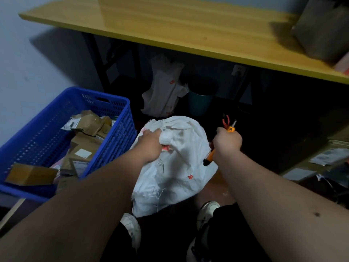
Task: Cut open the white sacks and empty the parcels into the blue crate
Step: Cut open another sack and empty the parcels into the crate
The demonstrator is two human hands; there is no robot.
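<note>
1. White woven sack (175, 167) is stood on the floor, just right of the blue crate (113, 129); its bunched top is clutched by the left hand (151, 142).
2. Orange cutter (211, 156) is enclosed in the right hand's (227, 142) grip.
3. Brown parcels (88, 137) are held in the crate.

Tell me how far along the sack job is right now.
Done: the blue crate already holds brown parcels, and a slack white sack lies under the table. In hand: the left hand grips the gathered top of a full white sack, the right hand holds an orange cutter. Left: cutting this sack open and tipping it into the crate.
</note>
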